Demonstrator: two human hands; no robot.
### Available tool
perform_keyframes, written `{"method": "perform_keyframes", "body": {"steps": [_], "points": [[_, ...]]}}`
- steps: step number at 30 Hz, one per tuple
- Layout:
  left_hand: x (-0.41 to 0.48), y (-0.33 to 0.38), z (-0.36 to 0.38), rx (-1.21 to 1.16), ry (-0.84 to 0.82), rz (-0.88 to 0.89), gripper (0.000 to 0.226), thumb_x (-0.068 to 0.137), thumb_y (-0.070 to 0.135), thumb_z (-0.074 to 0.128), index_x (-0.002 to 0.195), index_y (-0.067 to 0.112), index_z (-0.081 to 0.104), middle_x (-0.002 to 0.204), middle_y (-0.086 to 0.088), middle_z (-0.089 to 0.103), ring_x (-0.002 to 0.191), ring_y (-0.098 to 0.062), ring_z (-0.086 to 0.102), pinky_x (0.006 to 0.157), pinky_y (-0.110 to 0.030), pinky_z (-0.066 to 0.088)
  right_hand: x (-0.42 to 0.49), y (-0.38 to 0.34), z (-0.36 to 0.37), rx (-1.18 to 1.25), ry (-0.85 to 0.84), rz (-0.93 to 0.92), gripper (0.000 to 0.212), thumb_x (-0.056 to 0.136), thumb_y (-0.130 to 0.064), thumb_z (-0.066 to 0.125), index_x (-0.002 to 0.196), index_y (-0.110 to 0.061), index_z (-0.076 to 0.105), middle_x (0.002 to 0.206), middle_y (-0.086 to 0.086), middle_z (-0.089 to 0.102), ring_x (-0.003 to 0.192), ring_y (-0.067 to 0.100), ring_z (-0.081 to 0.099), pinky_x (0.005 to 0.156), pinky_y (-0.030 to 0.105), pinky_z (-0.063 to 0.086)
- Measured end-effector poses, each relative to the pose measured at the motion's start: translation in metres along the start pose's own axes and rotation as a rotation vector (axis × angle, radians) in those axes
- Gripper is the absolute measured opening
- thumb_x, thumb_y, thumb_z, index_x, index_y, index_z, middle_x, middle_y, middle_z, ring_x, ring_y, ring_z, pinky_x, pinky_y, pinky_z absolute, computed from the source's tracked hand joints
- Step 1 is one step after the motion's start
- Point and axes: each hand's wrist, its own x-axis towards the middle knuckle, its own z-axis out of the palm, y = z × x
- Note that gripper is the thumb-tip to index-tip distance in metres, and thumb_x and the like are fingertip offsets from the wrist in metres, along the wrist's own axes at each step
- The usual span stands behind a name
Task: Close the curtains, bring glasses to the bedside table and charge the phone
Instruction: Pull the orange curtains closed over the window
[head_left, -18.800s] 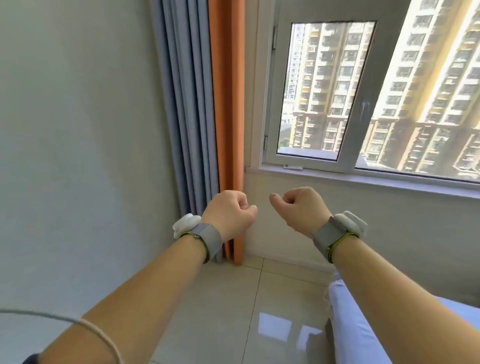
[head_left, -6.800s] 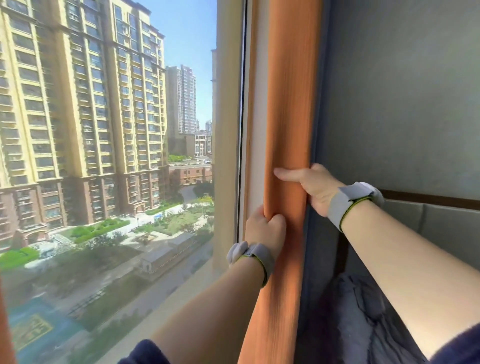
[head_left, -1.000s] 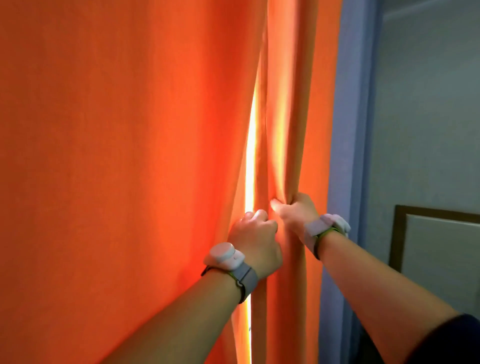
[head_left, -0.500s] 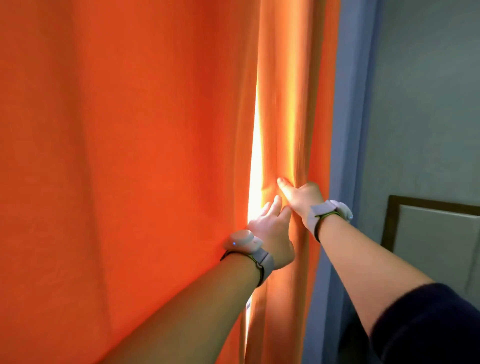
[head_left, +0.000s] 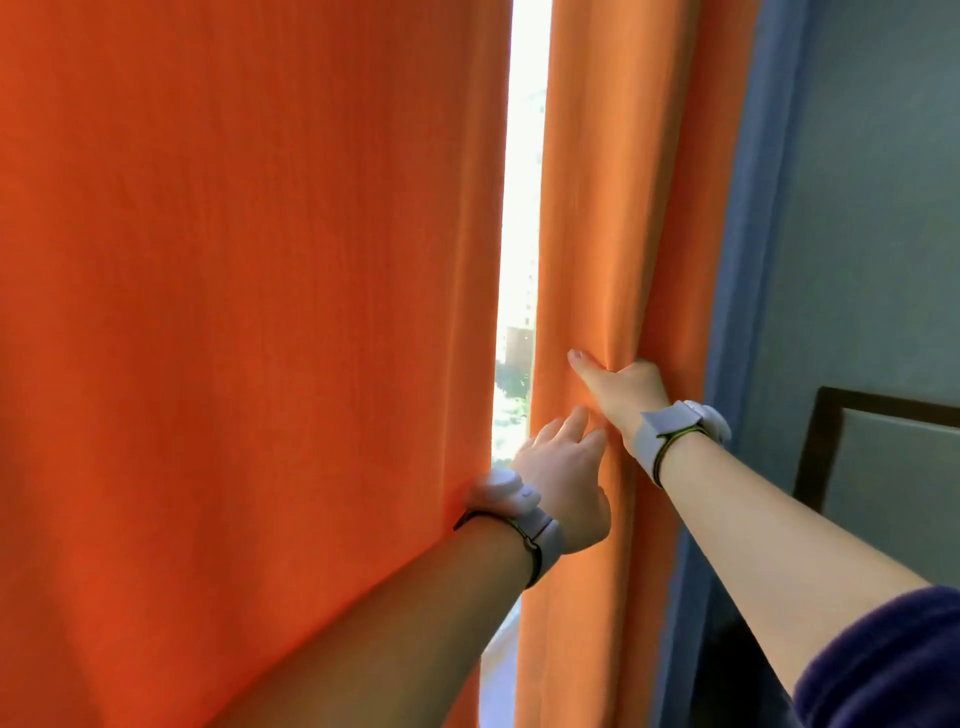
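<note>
A wide orange curtain panel (head_left: 249, 322) covers the left of the view. A narrower orange curtain panel (head_left: 618, 218) hangs to its right, with a bright strip of window (head_left: 522, 208) showing between them. My right hand (head_left: 621, 392) grips a fold of the right panel, thumb laid flat on the cloth. My left hand (head_left: 563, 491) reaches into the gap with fingers extended, touching the right panel's inner edge just below my right hand. The glasses and phone are out of view.
A blue-grey curtain strip (head_left: 748, 260) borders the right orange panel. Beyond it is a grey wall (head_left: 878, 197) and a dark-framed headboard panel (head_left: 893, 467) at the lower right.
The gap between the two panels has widened and shows more daylight. My left hand has let go of the cloth and spread its fingers; my right hand keeps its grip.
</note>
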Motion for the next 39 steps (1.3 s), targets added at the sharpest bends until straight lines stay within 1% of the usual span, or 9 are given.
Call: {"method": "perform_keyframes", "body": {"steps": [3,12,14,17,21,24,27,32,39], "points": [[-0.011,-0.005,-0.004,0.057,0.005,-0.055,0.051,0.088,0.015,0.067,0.137,0.013,0.054,0.148,-0.008,0.049,0.127,-0.034,0.056,0.096,-0.045,0.056,-0.025,-0.002,0.003,0.043,-0.030,-0.036,0.037,0.084,-0.045,0.084,0.079,-0.014,0.065,0.074,-0.005,0.067,0.069,0.017,0.066,0.065,0.028,0.047],[-0.086,-0.010,-0.037,-0.122,-0.106,0.042,0.051,0.091,0.019,0.064,0.140,0.020,0.050,0.139,-0.006,0.052,0.123,-0.029,0.052,0.097,-0.045,0.050,-0.121,-0.023,-0.005,0.135,0.027,-0.089,0.025,0.085,-0.028,0.087,0.099,-0.019,0.069,0.083,-0.014,0.068,0.070,-0.002,0.062,0.051,0.002,0.043],[-0.100,-0.008,-0.041,0.021,-0.106,0.033,0.041,0.090,0.022,0.062,0.131,0.023,0.055,0.128,-0.003,0.057,0.114,-0.027,0.056,0.085,-0.040,0.049,-0.143,-0.024,-0.007,0.093,0.051,-0.065,0.031,0.085,-0.030,0.087,0.101,-0.023,0.062,0.087,-0.016,0.065,0.074,0.001,0.062,0.065,0.009,0.047],[-0.121,-0.004,-0.047,0.277,-0.250,-0.013,0.025,0.089,0.025,0.059,0.113,0.026,0.059,0.108,0.002,0.058,0.098,-0.022,0.056,0.070,-0.033,0.034,-0.171,-0.018,-0.010,-0.012,0.106,0.007,0.061,0.084,-0.038,0.086,0.130,-0.015,0.053,0.122,-0.002,0.065,0.110,0.022,0.064,0.092,0.030,0.045],[-0.147,-0.007,-0.045,0.246,-0.380,0.018,0.024,0.086,0.031,0.054,0.109,0.027,0.057,0.099,0.003,0.052,0.092,-0.025,0.054,0.069,-0.035,0.046,-0.202,-0.010,-0.003,-0.108,0.160,0.046,0.092,0.087,-0.043,0.082,0.157,-0.010,0.032,0.157,0.008,0.045,0.141,0.030,0.049,0.110,0.039,0.043],[-0.160,0.000,-0.046,0.193,-0.390,0.042,0.024,0.084,0.032,0.051,0.108,0.029,0.052,0.097,0.004,0.051,0.092,-0.026,0.054,0.070,-0.038,0.052,-0.215,-0.006,0.000,-0.170,0.317,-0.031,0.079,0.082,-0.045,0.085,0.142,-0.008,0.049,0.138,0.008,0.051,0.116,0.027,0.061,0.094,0.033,0.053],[-0.159,0.008,-0.045,0.134,-0.364,0.040,0.032,0.083,0.040,0.050,0.113,0.032,0.051,0.107,0.005,0.054,0.098,-0.027,0.059,0.074,-0.043,0.056,-0.221,-0.001,-0.007,-0.111,0.285,-0.053,0.051,0.087,-0.039,0.082,0.123,-0.012,0.058,0.097,-0.008,0.058,0.079,0.008,0.058,0.062,0.014,0.040],[-0.152,0.047,-0.041,0.008,-0.314,0.071,0.039,0.092,0.032,0.056,0.130,0.024,0.052,0.133,0.001,0.054,0.116,-0.028,0.057,0.091,-0.045,0.055,-0.227,0.018,-0.048,-0.095,0.196,-0.023,0.034,0.090,-0.038,0.079,0.115,-0.016,0.068,0.095,-0.008,0.067,0.088,0.012,0.065,0.066,0.019,0.045],[-0.142,0.101,-0.023,-0.145,-0.281,0.138,0.053,0.095,0.026,0.055,0.148,0.028,0.044,0.146,0.004,0.050,0.130,-0.025,0.052,0.099,-0.042,0.052,-0.235,0.036,-0.123,-0.154,0.222,-0.005,0.018,0.091,-0.029,0.077,0.102,-0.017,0.072,0.090,-0.006,0.069,0.079,0.003,0.061,0.063,0.007,0.042]]}}
